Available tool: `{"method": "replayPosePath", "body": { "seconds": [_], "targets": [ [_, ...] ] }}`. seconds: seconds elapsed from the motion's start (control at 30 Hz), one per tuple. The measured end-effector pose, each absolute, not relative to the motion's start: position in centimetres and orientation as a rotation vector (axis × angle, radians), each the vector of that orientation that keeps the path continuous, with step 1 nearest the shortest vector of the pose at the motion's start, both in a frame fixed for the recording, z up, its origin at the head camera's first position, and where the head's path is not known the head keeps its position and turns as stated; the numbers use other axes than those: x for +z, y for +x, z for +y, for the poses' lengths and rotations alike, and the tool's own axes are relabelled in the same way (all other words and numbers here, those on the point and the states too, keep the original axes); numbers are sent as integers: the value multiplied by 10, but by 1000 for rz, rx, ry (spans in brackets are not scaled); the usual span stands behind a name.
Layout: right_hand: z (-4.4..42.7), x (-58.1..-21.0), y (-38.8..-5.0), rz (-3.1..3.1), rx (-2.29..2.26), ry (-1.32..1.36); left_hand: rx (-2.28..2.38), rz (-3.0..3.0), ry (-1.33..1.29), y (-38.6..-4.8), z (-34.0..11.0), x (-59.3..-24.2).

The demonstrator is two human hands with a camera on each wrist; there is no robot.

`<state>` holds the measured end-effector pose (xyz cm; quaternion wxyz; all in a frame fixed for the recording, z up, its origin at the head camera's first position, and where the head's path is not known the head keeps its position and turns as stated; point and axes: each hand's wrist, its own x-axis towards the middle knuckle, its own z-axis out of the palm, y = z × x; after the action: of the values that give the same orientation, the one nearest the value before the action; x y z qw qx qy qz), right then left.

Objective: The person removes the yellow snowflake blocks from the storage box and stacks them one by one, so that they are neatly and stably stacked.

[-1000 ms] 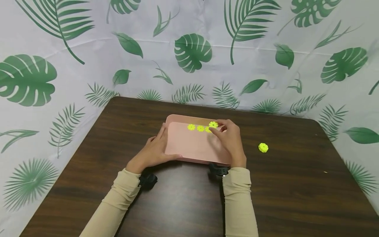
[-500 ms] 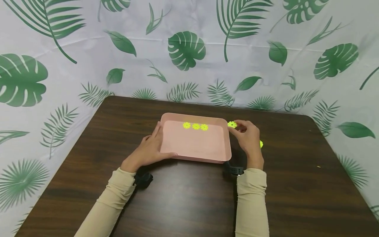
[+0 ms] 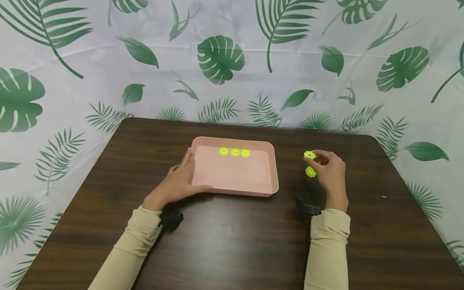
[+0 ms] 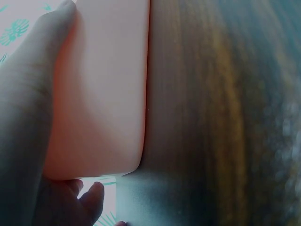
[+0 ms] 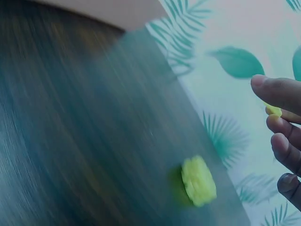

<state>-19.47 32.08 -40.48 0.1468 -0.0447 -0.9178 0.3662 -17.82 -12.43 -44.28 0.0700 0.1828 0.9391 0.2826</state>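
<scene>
A pink tray (image 3: 232, 173) lies on the dark table with three yellow flower-shaped pieces (image 3: 235, 152) in a row near its far side. The left hand (image 3: 175, 181) rests on the tray's left side, fingers along the left wall and thumb over the near rim. Right of the tray, the right hand (image 3: 331, 173) pinches one yellow flower piece (image 3: 309, 154) between thumb and fingers, raised over the table. Just below it on the table sits a small stack of yellow pieces (image 3: 310, 172), seen from its side as a blurred stack (image 5: 198, 181) in the right wrist view.
The brown wooden table (image 3: 224, 241) extends around the tray. A tiny light speck (image 3: 384, 197) lies at the right. Behind the table hangs a white cloth with green leaves (image 3: 221, 60). Each wrist wears a black band, the right one (image 3: 309, 208) beside the sleeve.
The right hand has moved from over the tray's far right corner out to the right, carrying its flower piece to above the stack. The left hand stays on the tray. The head view has shifted slightly.
</scene>
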Motion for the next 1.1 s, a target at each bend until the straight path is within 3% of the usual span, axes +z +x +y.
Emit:
{"method": "replayPosePath", "body": {
  "seconds": [0.4,1.1],
  "targets": [
    [355,-424,-188,-2706,1070,-285,835,2825,563,-180,-124,-440],
    [357,-441,-191,-2776,1100,-198,811,2825,539,-180,-124,-440]
  ]
}}
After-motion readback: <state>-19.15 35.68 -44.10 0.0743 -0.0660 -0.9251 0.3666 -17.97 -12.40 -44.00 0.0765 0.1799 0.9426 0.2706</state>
